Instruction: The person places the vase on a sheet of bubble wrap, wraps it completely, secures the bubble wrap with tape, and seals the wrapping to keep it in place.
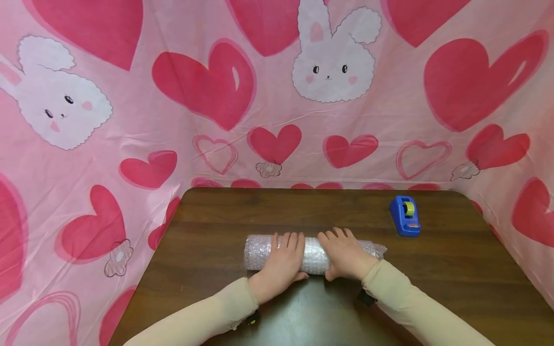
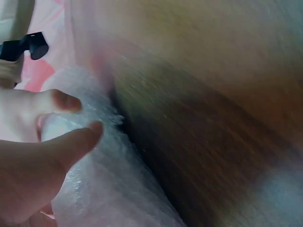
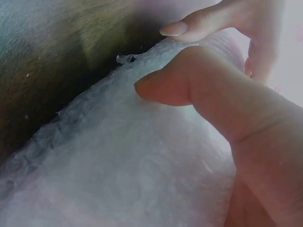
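A roll of bubble wrap (image 1: 315, 255) lies crosswise on the brown table, its loose edge sticking out at the right end. My left hand (image 1: 283, 262) grips it left of the middle, fingers over the top and thumb along the near side. Right of the middle, my right hand (image 1: 346, 254) holds it the same way. Both thumbs press on the wrap's near side in the left wrist view, the left thumb (image 2: 75, 146) being closer to the camera. The right thumb (image 3: 170, 85) lies on the crinkled plastic in the right wrist view. Whatever the wrap encloses is hidden.
A blue tape dispenser (image 1: 406, 218) with a yellow roll stands at the back right of the wooden table (image 1: 216, 211). Behind and beside the table hangs a pink cloth (image 1: 277, 110) printed with hearts and rabbits.
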A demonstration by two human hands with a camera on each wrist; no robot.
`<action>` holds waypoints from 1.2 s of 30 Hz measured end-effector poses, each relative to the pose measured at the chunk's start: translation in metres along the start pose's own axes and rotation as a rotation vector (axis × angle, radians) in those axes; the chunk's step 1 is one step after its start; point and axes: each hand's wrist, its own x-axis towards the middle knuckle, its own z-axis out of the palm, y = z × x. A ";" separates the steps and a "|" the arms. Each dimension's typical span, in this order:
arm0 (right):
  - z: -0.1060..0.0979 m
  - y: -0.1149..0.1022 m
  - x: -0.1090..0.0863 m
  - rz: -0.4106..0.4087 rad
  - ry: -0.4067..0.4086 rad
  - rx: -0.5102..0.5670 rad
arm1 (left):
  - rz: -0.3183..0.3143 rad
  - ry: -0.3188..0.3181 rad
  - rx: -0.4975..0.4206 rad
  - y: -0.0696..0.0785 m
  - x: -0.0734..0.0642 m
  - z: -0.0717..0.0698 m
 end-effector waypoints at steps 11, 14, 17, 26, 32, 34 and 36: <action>-0.003 -0.001 0.007 0.063 -0.099 -0.001 | -0.004 0.034 0.046 0.000 -0.001 0.007; -0.005 -0.002 0.007 0.077 -0.126 -0.005 | 0.004 0.042 0.052 0.001 -0.001 0.009; -0.005 -0.003 0.006 0.082 -0.117 -0.028 | 0.007 0.056 0.072 0.001 0.000 0.012; -0.003 -0.008 -0.008 0.019 0.056 -0.146 | 0.021 0.068 0.065 -0.003 0.004 0.014; 0.001 -0.013 -0.018 -0.034 0.226 -0.269 | 0.018 0.044 0.072 -0.006 0.008 0.013; 0.003 -0.014 -0.021 -0.038 0.262 -0.290 | 0.016 0.047 0.062 -0.008 0.011 0.014; 0.005 -0.015 -0.023 -0.039 0.280 -0.285 | 0.012 0.040 0.047 -0.010 0.014 0.014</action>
